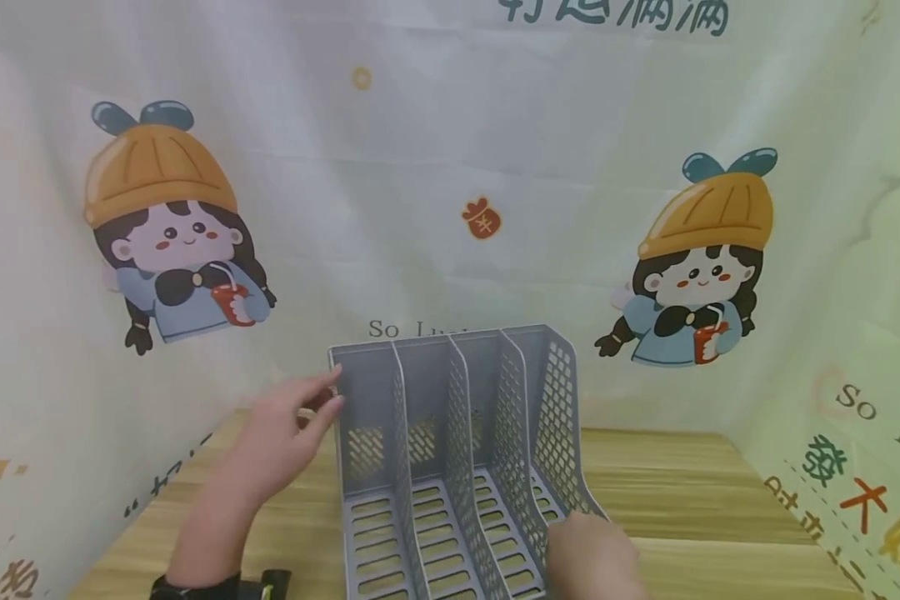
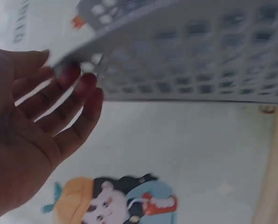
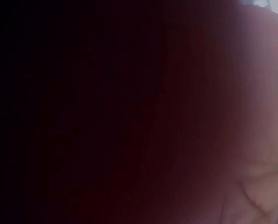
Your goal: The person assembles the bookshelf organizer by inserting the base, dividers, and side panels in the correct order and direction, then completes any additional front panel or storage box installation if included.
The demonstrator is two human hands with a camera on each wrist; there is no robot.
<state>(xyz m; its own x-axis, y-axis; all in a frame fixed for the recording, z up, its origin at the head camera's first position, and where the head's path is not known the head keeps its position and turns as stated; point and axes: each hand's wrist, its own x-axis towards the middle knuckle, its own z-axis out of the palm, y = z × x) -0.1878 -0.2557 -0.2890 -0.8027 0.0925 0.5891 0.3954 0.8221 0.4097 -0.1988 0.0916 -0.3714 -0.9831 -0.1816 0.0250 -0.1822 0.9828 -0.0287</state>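
A grey plastic file rack (image 1: 367,383), with several upright slots, perforated dividers and a slatted base, stands on the wooden table. My left hand (image 1: 288,433) is at the upper left edge of the rack. In the left wrist view, its fingertips (image 2: 86,83) touch the perforated side wall (image 2: 176,65), while the thumb stays apart from it. Curled at the low front part of the rack's right side wall is my right hand (image 1: 592,557), gripping that edge; its fingertips are hidden. The right wrist view is mostly dark, with some blurred skin at the right.
A pale cloth printed with cartoon figures (image 1: 187,267) and lettering hangs behind the table and along both sides. Wooden tabletop (image 1: 667,492) shows to the right of the rack. A black band (image 1: 202,587) is on the left wrist.
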